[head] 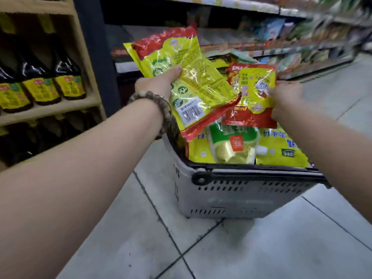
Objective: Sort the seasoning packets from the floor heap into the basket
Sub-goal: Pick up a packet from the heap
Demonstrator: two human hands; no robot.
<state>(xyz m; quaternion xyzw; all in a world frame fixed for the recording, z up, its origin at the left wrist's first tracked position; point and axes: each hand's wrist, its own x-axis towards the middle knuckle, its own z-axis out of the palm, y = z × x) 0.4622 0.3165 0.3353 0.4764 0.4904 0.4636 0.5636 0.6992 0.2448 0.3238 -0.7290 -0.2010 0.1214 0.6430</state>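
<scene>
Shop aisle: grey tiled floor (201, 248), bottles (40, 77) shelved at my left. The basket (241, 198) stands on the tiles, already well filled with packets (281, 150). My left hand (159, 83) grips a stack (191, 77) of big yellow ones, thumb on top. My right hand (285, 101) pinches a small packet (255, 87) by its edge. Both loads hang just above the basket, overlapping. I judge this the placing step: next, lower each onto its matching kind and let go. The heap is out of view.

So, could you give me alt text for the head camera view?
The left hand grips a large yellow-and-red seasoning packet and the right hand a smaller packet, both over a grey basket already holding packets.
</scene>
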